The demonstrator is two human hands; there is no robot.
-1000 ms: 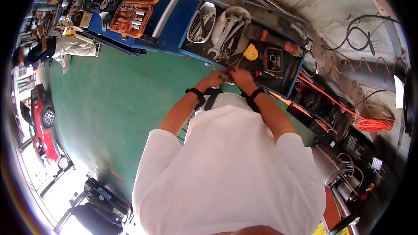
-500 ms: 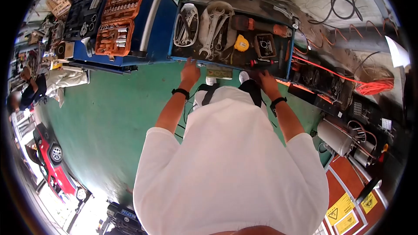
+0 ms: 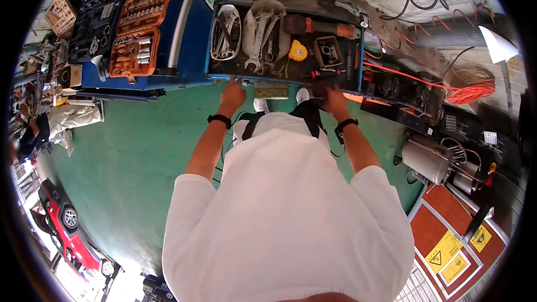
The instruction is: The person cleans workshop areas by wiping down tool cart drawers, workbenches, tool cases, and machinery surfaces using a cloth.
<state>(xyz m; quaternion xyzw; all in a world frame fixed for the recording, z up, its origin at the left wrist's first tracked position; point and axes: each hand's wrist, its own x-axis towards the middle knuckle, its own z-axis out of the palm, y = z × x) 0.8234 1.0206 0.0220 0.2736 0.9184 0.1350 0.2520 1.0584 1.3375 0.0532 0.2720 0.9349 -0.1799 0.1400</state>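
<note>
Left hand (image 3: 232,98) and right hand (image 3: 336,103) at the blue-rimmed tool tray (image 3: 268,80).
Left fingers meet its near rim, right ones hover by it; whether either grasps anything, I cannot tell. Beyond, between them: a rounded yellow tape measure (image 3: 298,51); farther out, long silver metal wrenches (image 3: 258,42).
</note>
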